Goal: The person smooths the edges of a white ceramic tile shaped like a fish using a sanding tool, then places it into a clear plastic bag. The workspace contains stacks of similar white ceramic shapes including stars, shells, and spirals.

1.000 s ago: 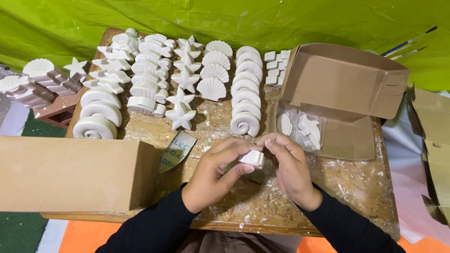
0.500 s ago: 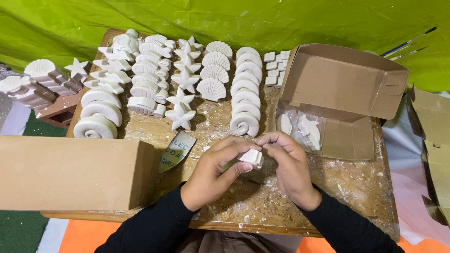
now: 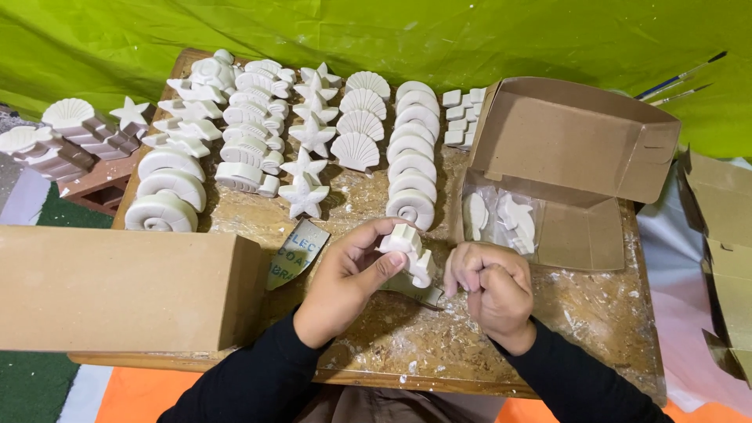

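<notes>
White plaster figurine (image 3: 409, 249) — a small, lumpy cast, possibly a seahorse or similar sea shape, though its exact form is hard to tell — sits pinched in the left hand (image 3: 348, 282), thumb underneath and fingers curled over the top, lifted just above the rough wooden board (image 3: 595, 313). Held this way, its lower end is free and turned toward the right hand (image 3: 493, 286), which is closed into a loose fist just beside it; the fingers there are pressed together around something thin, but what they grip I cannot tell.

Beneath the hands lies a scrap of printed card (image 3: 296, 252), flat on the board.

Farther back, white plaster casts stand in sorted rows: spiral shells (image 3: 166, 188) at the left, ridged shells (image 3: 247, 129) next, starfish (image 3: 304, 168) in a column, fan-shaped scallops (image 3: 356, 125), then a file of rounded snail-like pieces (image 3: 413, 168) and small square blocks (image 3: 460, 117). The grouping by shape keeps like with like and leaves the near edge free for handwork.

An open brown cardboard box (image 3: 580, 157) lies on its side to the right, its mouth toward the person, with clear-bagged white casts (image 3: 501, 219) inside — within easy reach of the right hand. A closed plain cardboard box (image 3: 117, 286) rests at the left edge. Two thin paintbrushes (image 3: 677, 82) lie on the green cloth (image 3: 392, 31) behind.
</notes>
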